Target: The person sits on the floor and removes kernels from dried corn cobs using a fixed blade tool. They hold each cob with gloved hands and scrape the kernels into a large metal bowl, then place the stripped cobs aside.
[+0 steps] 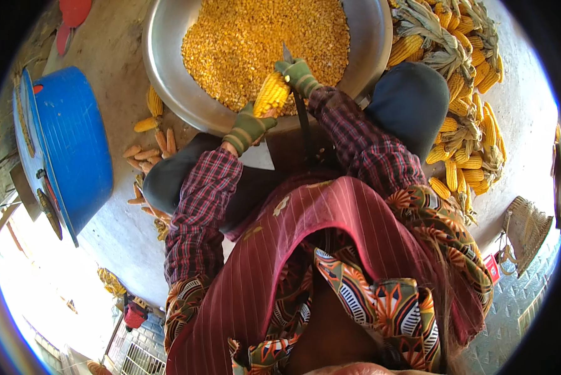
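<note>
My left hand [248, 127], in a green striped glove, is closed around the lower end of a corn cob [271, 95] with yellow kernels. The cob is tilted, its upper end touching my gloved right hand [299, 76]. That hand is closed on a long dark tool [303, 123], whose pointed metal tip sticks up past the fingers and whose lower part runs down between my knees; its exact kind I cannot tell. Beneath both hands lies a wide metal basin [170, 77] with a heap of loose corn kernels [266, 35].
Bundles of husk-tied corn cobs [470, 136] lie on the floor at the right, near a woven basket [526, 229]. Stripped cobs [147, 154] lie beside my left knee. A large blue plastic tub [79, 150] stands on its side at the left.
</note>
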Demonstrator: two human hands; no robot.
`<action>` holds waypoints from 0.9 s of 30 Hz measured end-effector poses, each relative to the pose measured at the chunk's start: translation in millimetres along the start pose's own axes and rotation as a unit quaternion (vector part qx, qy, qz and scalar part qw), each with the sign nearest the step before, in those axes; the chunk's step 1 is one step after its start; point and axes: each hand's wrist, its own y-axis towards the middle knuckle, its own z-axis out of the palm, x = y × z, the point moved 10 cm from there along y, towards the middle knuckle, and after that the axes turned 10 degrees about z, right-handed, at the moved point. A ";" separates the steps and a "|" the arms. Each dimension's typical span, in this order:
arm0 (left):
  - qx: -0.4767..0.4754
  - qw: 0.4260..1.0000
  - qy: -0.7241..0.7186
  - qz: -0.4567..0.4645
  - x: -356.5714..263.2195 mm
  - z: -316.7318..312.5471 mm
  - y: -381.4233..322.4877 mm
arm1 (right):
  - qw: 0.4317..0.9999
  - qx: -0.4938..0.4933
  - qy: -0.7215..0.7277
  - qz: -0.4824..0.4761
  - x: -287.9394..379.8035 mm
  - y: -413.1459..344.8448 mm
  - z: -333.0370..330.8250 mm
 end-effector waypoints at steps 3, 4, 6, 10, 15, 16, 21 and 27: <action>-0.031 0.997 -0.072 -0.006 19.4 5.9 0.7 | 0.998 0.000 -0.048 -0.038 2.1 -0.5 -2.2; -0.022 0.999 -0.023 -0.044 16.1 2.5 3.3 | 0.997 0.005 -0.065 -0.038 6.2 -3.1 -1.4; -0.033 0.986 0.152 -0.057 6.0 -5.1 10.9 | 0.993 -0.016 -0.101 -0.056 14.7 -6.4 -7.0; -0.060 0.956 0.281 -0.056 0.0 2.8 22.6 | 0.985 -0.092 -0.088 -0.112 25.6 -24.2 -15.2; -0.038 0.980 0.189 -0.038 -6.4 15.0 14.4 | 0.999 -0.030 -0.018 -0.008 5.9 -18.9 -15.5; -0.030 0.985 0.168 -0.034 -10.5 15.2 11.0 | 1.000 -0.024 0.006 -0.014 2.2 -10.4 -16.7; -0.006 0.997 0.003 -0.079 31.5 13.9 2.4 | 0.997 -0.010 -0.071 0.015 4.6 -13.6 -12.4; -0.031 0.982 0.162 -0.093 -13.9 -1.4 6.1 | 0.991 -0.025 -0.032 -0.124 24.1 -15.6 -7.8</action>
